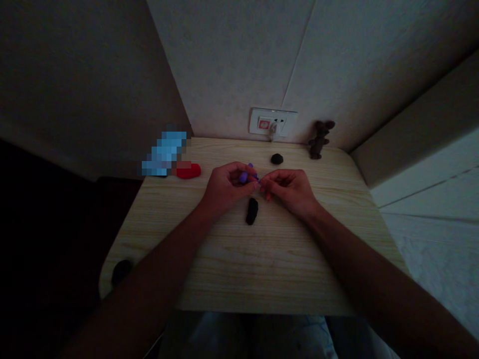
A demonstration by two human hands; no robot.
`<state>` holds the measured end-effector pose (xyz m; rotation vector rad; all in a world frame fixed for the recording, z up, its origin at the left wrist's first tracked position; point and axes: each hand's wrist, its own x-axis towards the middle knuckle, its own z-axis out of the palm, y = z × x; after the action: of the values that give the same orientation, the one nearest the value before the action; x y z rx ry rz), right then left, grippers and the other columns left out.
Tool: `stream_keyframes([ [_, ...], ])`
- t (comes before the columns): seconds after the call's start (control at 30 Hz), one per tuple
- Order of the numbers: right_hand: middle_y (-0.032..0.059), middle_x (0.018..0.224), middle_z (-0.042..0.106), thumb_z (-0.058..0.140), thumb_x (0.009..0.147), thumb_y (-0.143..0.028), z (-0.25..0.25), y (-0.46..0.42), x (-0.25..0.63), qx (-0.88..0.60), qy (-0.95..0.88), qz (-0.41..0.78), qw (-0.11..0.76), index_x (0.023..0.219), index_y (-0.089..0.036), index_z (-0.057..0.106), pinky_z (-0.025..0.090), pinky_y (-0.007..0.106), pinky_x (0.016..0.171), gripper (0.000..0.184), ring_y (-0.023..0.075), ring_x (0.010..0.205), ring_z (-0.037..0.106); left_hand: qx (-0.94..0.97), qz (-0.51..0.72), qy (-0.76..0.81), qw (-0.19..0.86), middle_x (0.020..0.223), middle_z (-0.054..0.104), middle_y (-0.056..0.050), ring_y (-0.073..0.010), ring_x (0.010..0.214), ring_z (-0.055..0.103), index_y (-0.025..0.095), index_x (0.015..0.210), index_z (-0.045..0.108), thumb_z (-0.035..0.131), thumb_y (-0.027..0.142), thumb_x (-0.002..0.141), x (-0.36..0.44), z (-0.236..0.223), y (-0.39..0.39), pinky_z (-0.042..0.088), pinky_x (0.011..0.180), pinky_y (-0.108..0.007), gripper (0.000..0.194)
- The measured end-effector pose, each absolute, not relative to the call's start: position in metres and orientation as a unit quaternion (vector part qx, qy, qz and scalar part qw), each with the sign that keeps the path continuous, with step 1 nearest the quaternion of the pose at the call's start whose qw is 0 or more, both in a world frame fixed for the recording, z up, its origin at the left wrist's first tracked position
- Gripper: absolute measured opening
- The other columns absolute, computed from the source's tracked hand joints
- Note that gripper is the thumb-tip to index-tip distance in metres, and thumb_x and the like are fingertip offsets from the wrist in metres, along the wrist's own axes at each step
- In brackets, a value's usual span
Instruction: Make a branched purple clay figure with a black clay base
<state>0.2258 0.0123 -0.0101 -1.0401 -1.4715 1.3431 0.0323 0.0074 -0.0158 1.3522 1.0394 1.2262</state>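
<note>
Over the middle of the table my left hand [227, 187] is closed around a small purple lumpy piece [244, 177] that looks like modelling clay. Rounded parts of it stick out between thumb and fingers. My right hand [287, 189] meets the left at the fingertips, its thumb and fingers pinched together at the purple piece's right end. What sits in that pinch is too small and dark to make out. Just below the hands lies a black oblong lump [252, 211], touched by neither hand. A rounder black lump [277, 159] rests behind them.
A brown bear-like figure [321, 139] stands at the back right by the wall. At the back left are a red oval object [189, 171] and a blurred-out bright screen [166, 152]. A dark round object [121, 272] sits near the left edge. A wall socket [258, 122] holds a plug.
</note>
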Motion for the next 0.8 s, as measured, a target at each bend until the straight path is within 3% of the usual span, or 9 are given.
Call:
stream_keyframes([
  [0.33, 0.0019, 0.063, 0.073, 0.092, 0.072, -0.051, -0.0089, 0.0117, 0.2255, -0.409, -0.594, 0.549, 0.423, 0.071, -0.017, 0.077, 0.047, 0.023, 0.050, 0.037, 0.0104, 0.050, 0.059, 0.551, 0.508, 0.424, 0.508, 0.091, 0.080, -0.007, -0.0175, 0.080, 0.074, 0.016, 0.091, 0.075, 0.091, 0.027, 0.065, 0.0319, -0.0173, 0.0080, 0.062, 0.076, -0.031, 0.033],
  [0.57, 0.0028, 0.068, 0.076, 0.089, 0.076, -0.047, -0.0132, 0.0132, 0.2254, -0.387, -0.541, 0.581, 0.469, 0.077, -0.018, 0.081, 0.050, 0.024, 0.051, 0.030, 0.0109, 0.051, 0.061, 0.521, 0.509, 0.433, 0.531, 0.092, 0.078, -0.007, -0.0183, 0.079, 0.073, 0.015, 0.092, 0.075, 0.093, 0.029, 0.065, 0.0330, -0.0137, 0.0056, 0.062, 0.070, -0.031, 0.035],
  [0.8, 0.0023, 0.066, 0.076, 0.094, 0.069, -0.041, -0.0112, 0.0131, 0.2259, -0.400, -0.563, 0.569, 0.446, 0.083, -0.019, 0.083, 0.052, 0.026, 0.053, 0.028, 0.0120, 0.053, 0.061, 0.509, 0.511, 0.428, 0.545, 0.086, 0.077, -0.005, -0.0160, 0.072, 0.072, 0.016, 0.090, 0.075, 0.093, 0.031, 0.065, 0.0332, -0.0123, 0.0059, 0.062, 0.065, -0.028, 0.034],
])
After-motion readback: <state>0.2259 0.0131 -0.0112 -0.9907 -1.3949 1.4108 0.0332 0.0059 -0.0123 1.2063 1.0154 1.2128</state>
